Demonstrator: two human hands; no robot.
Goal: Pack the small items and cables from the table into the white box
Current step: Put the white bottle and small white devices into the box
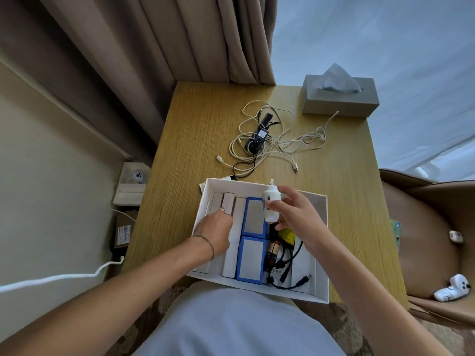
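Note:
The white box (322, 242) lies open at the table's near edge. It holds several narrow white boxes (228, 258), two blue-edged boxes (250, 262), a brown bottle (273, 250), a yellow item and black cables (290, 276). My left hand (214, 231) is inside the box's left part, its fingers on a narrow white box (228, 201). Above the middle of the box, my right hand (295, 214) pinches a small white bottle (270, 204). A tangle of white cables (272, 142) with a black adapter (259, 136) lies on the table beyond the box.
A grey tissue box (339, 98) stands at the far right of the wooden table (195, 150). Curtains hang behind. To the right, a brown chair (426, 242) carries small white items. Left of the table, boxes and a white cord (59, 277) sit low down.

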